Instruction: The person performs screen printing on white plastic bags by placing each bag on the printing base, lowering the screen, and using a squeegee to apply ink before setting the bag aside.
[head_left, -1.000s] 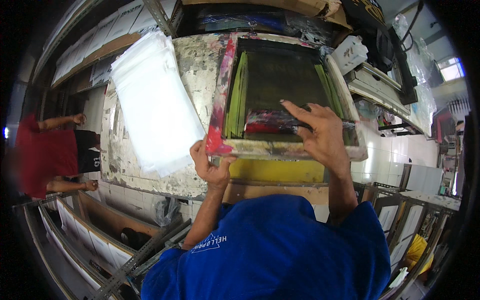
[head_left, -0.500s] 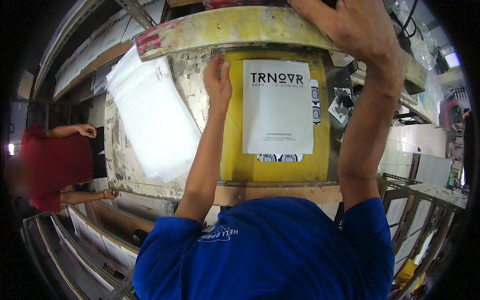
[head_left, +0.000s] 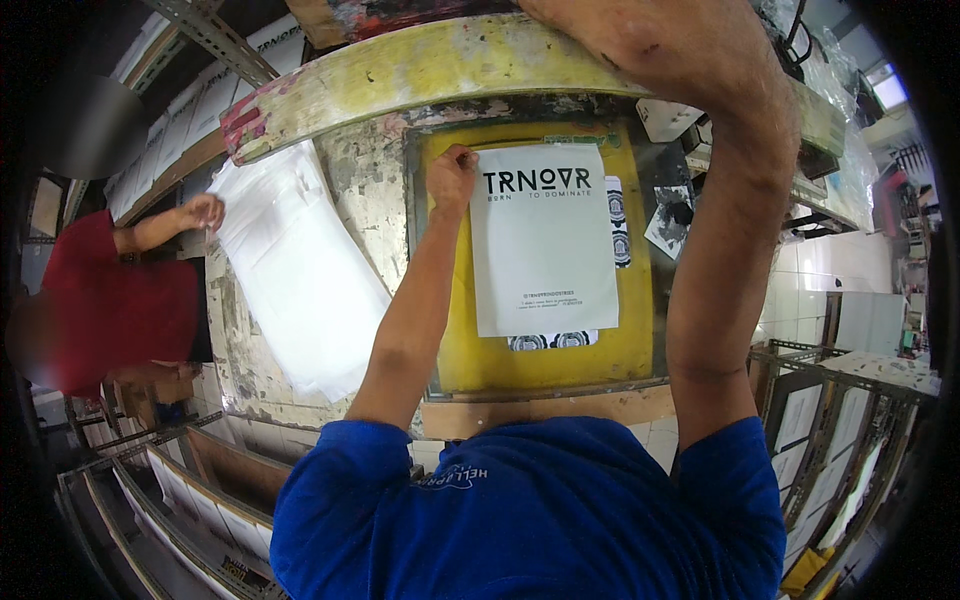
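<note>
A flat white mailer bag (head_left: 545, 250) with black print lies on a yellow board (head_left: 455, 340). At its upper left corner, the closed fingers of my left hand (head_left: 452, 178) pinch the edge. My right hand (head_left: 592, 28) reaches across the top, over a long wooden frame bar (head_left: 430, 75) smeared with yellow and red ink. Its fingers run out of the picture, so what they hold is hidden. Sheets with round black emblems (head_left: 553, 341) stick out from under the bag's lower and right edges. Left of the board lies a pile of blank white bags (head_left: 305, 270).
A co-worker in a red shirt (head_left: 130, 290) stands at the left, one hand (head_left: 205, 212) at the pile's far corner. An ink-stained card (head_left: 670, 222) lies right of the board. Slotted metal racks (head_left: 830, 430) stand behind on both sides; the frame bar spans the table's far side.
My left hand has moved from beside the bag onto its upper left corner and closed. My right hand has shifted left and farther up. The co-worker's hand has come to the pile.
</note>
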